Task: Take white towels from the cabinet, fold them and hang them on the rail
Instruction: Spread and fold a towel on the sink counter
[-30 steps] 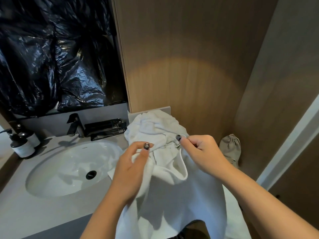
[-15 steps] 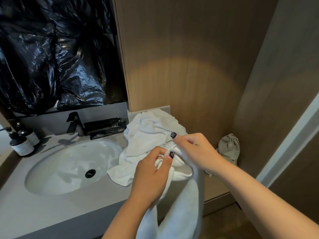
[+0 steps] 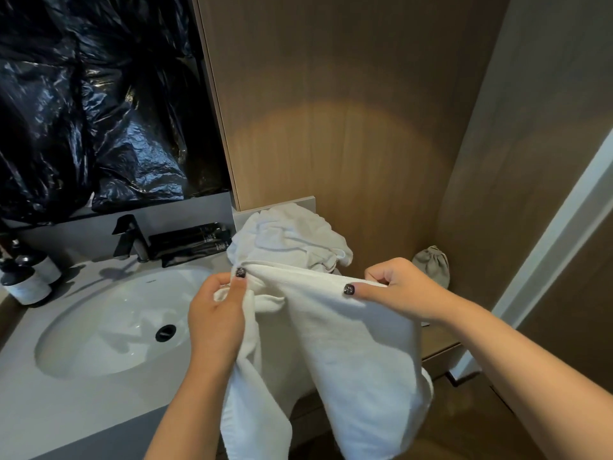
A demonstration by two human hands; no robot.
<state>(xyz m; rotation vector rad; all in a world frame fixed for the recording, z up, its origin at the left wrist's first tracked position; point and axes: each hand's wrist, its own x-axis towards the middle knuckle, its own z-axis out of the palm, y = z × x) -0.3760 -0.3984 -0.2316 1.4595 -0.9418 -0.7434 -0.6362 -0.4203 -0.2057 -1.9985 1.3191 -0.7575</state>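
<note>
A: White towel (image 3: 345,333) is held up in front of the counter edge (image 3: 83,416), top edge stretched between the two grips, the rest hanging below them. A crumpled towel pile (image 3: 285,237) lies on the counter just behind the grips.

B: Grip state?

A: Left hand (image 3: 215,317) is pinched on the top edge, thumb over bunched cloth. Right hand (image 3: 398,290) is pinched on the same edge, thumb flat along the hem, fingers curled behind. Nothing is released.

B: Step in hand?

A: Judged as spreading before the fold. Corners should be found, the bunch under the left grip shaken out, the edge kept taut and level, then halves brought together. The rail is not seen.
</note>
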